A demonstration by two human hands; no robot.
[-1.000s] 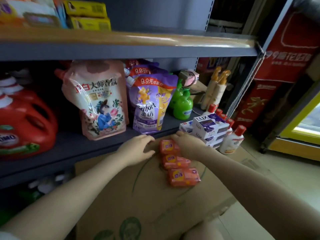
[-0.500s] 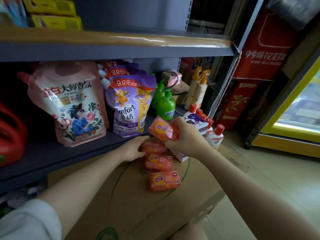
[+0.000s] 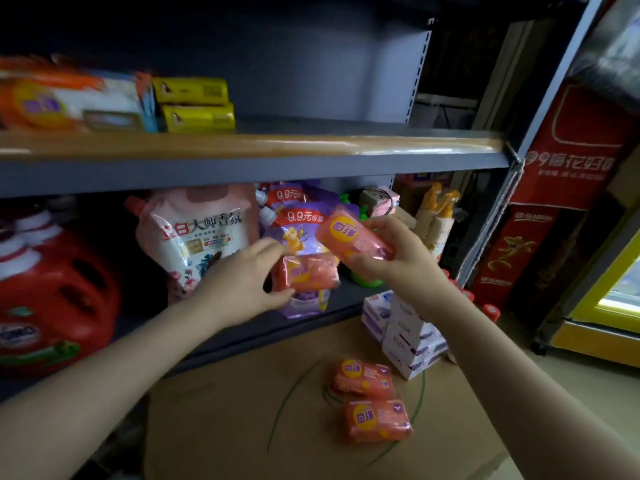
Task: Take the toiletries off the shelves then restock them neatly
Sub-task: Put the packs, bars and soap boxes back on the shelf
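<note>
Both hands are higher now, up in front of the purple bag (image 3: pixel 304 230) on the shelf (image 3: pixel 242 164). The right hand (image 3: pixel 391 258) grips one orange soap bar (image 3: pixel 353 237), and the left hand (image 3: pixel 242 285) has picked up another (image 3: pixel 308 273). Only two soap bars (image 3: pixel 370 400) are left on the cardboard box (image 3: pixel 225 410), below the purple bag.

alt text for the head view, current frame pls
Each hand holds an orange soap bar in front of a grey store shelf: left hand grips one, right hand another. Two more orange bars lie on a cardboard box below, beside stacked white soap boxes.
</note>
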